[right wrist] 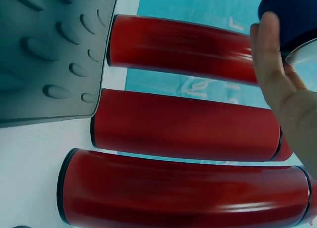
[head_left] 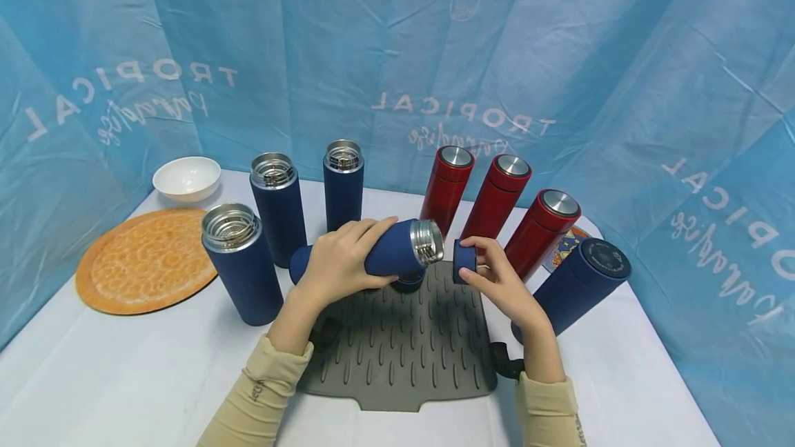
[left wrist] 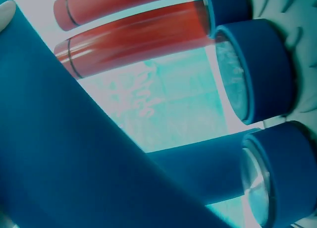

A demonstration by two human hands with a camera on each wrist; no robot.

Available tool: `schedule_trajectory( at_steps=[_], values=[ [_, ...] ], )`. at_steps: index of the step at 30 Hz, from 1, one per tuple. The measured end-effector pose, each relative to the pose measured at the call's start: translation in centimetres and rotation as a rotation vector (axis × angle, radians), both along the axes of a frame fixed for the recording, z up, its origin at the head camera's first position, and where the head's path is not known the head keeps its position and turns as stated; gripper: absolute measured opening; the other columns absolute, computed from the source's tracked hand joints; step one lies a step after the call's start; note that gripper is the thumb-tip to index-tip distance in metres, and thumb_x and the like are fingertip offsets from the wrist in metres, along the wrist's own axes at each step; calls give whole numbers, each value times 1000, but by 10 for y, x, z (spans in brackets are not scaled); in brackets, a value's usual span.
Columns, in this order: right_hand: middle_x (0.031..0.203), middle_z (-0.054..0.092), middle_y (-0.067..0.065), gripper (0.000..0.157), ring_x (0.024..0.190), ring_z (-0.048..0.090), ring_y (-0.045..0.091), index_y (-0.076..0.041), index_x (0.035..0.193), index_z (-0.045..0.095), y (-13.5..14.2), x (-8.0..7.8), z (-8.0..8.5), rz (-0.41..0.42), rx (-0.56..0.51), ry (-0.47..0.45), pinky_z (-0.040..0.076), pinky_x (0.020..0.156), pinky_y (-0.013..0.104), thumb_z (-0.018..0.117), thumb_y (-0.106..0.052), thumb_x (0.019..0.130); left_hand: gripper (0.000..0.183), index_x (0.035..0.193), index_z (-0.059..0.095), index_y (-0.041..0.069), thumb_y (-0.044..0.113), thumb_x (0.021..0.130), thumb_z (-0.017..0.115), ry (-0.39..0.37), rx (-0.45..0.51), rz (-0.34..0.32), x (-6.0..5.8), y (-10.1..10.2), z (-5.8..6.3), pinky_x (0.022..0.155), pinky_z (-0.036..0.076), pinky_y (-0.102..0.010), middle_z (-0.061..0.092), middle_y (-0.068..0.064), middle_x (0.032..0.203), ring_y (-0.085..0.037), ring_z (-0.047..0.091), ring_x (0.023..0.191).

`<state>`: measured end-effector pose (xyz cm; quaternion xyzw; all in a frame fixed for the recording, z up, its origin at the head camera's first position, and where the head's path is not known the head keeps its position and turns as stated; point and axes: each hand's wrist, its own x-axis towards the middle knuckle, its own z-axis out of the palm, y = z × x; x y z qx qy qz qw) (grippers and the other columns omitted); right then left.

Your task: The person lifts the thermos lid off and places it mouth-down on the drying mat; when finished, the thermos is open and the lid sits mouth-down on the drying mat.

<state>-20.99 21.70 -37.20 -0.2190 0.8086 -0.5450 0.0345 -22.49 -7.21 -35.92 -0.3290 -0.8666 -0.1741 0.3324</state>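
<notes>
While I reach forward with both arms, left hand: back upward, fingers curled over the far side of a navy bottle, thumb along its near side.
Bottle in that grip: tipped nearly onto its side, a matte cylinder, its threaded steel mouth facing my right hand.
Right-hand pinch: narrow, fingers on the far edge and thumb on the near edge of a lid.
Pinched lid: a short navy cylinder turned on edge, near the steel mouth but apart from it.
Grey mat: below both hands, studded with long raised drops.
Loose lids: on the mat below my left hand, navy rings with shiny upper faces.
Open bottles: three, upright to the left of and beyond my left hand, navy, steel threads bare.
Red bottles: three beyond my right hand, glossy, silver discs on top.
Capped navy bottle: just right of my right hand, dark round top.
Orange disc: well left of my left hand, surface patterned; beyond it, a smooth white bowl.
Sleeves: beige, cuffs folded back.
</notes>
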Motion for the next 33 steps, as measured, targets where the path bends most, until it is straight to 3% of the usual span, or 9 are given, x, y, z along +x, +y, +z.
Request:
schedule_trajectory(
  at_steps=[3, 8, 12, 17, 22, 33],
  values=[
    [128, 34, 11, 43, 102, 47, 31, -18, 130, 40, -2, -1, 0, -35, 75, 34, 49, 79, 38, 58, -17, 90, 90, 134, 46, 15, 45, 58, 84, -79, 94, -15, -2, 0, 7, 74, 53, -45, 61, -9, 114, -27, 61, 99],
    [127, 35, 9, 43, 102, 45, 29, -23, 128, 44, -4, -1, 1, -77, 156, 65, 47, 79, 39, 60, -23, 89, 88, 133, 41, 11, 32, 60, 86, -321, 302, -51, -8, 3, 20, 86, 47, -50, 56, -12, 123, -30, 57, 108],
    [126, 36, 7, 43, 104, 43, 27, -23, 128, 45, -5, -1, 0, -79, 175, 63, 46, 82, 41, 60, -23, 89, 87, 133, 39, 13, 31, 62, 85, -449, 379, -33, -19, 8, 23, 91, 43, -53, 53, -12, 126, -31, 51, 114],
    [126, 37, 6, 43, 105, 40, 23, -22, 128, 46, -7, -1, -1, -76, 187, 69, 43, 86, 42, 61, -25, 88, 86, 135, 36, 17, 27, 64, 84, -529, 466, -72, -37, 17, 16, 95, 37, -55, 49, -12, 131, -30, 43, 120],
    [125, 37, 6, 43, 104, 40, 22, -22, 128, 46, -8, -1, -2, -72, 193, 78, 42, 86, 42, 60, -26, 88, 88, 138, 33, 14, 22, 66, 83, -606, 520, -119, -53, 25, 6, 98, 35, -54, 47, -14, 133, -31, 42, 122],
    [125, 37, 6, 44, 103, 41, 23, -22, 128, 46, -8, -1, -2, -72, 204, 73, 43, 85, 42, 61, -28, 87, 89, 137, 34, 10, 25, 65, 83, -636, 513, -39, -68, 29, -16, 98, 37, -51, 50, -16, 130, -33, 47, 120]
  ],
)
